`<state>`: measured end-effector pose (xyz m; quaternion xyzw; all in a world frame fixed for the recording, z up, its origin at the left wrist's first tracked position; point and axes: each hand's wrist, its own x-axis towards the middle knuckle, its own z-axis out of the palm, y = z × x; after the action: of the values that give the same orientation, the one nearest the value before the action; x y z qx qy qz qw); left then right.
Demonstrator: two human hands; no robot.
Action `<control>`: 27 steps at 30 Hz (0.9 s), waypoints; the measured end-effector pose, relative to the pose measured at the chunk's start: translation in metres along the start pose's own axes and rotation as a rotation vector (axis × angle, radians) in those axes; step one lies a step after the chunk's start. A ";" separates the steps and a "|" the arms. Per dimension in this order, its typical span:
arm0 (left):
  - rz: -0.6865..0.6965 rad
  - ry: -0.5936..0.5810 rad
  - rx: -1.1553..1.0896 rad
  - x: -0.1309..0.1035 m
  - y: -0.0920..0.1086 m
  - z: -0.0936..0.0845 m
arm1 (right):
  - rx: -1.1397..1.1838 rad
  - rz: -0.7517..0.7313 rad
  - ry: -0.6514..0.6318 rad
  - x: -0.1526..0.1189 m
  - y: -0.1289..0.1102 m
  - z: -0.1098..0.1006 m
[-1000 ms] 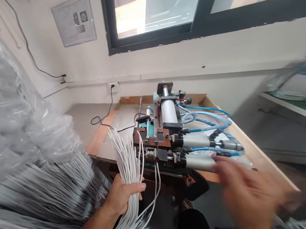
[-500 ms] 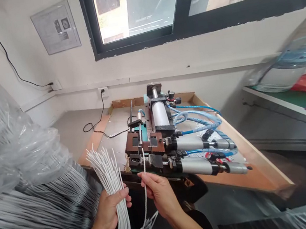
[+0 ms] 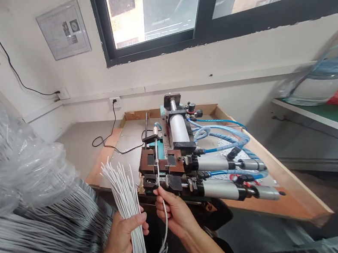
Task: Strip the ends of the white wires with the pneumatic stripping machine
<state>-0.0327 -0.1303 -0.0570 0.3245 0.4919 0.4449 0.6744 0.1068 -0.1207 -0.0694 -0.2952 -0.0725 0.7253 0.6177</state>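
My left hand (image 3: 125, 232) is wrapped round a bundle of white cables (image 3: 125, 199), whose loose ends fan out above my fingers. Between the thumb and fingers of my right hand (image 3: 173, 210) is a single white cable (image 3: 166, 218). Its upper end reaches between the brown and black blocks of a pneumatic machine (image 3: 171, 161); the tip is hard to make out there. The lower part of this cable curves down towards the rest of the cables. My right fingertips are close to the machine's front edge.
Large heaps of grey cables (image 3: 46, 244) under clear plastic (image 3: 27, 156) fill the left side. Blue hoses (image 3: 222, 134) and silver cylinders (image 3: 221, 190) extend right from the machine. A wooden tray edge (image 3: 281, 172) surrounds it. At right, a shelf (image 3: 325, 120) bears a clear bottle (image 3: 317, 78).
My right hand has moved slightly up towards the machine, and the single cable's end is now deeper between the blocks. My left hand still holds the bundle.
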 end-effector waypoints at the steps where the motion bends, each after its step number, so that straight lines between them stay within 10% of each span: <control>1: 0.001 -0.005 -0.003 0.000 0.000 0.000 | 0.022 0.017 0.003 0.000 -0.001 0.001; 11: 0.004 -0.023 -0.050 -0.001 0.008 0.004 | -0.051 -0.032 0.039 0.002 0.001 0.005; 18: 0.009 0.025 -0.115 0.008 0.018 0.010 | -1.227 -0.266 0.072 -0.001 0.034 -0.053; 21: -0.010 0.043 -0.143 0.011 0.017 0.014 | -1.372 -0.253 0.105 -0.010 0.042 -0.070; 27: 0.015 0.056 -0.169 0.012 0.014 0.024 | -1.122 -0.449 -0.219 -0.024 0.024 -0.025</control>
<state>-0.0127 -0.1137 -0.0418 0.2576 0.4688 0.4989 0.6818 0.1009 -0.1549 -0.0933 -0.4767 -0.5666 0.4548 0.4948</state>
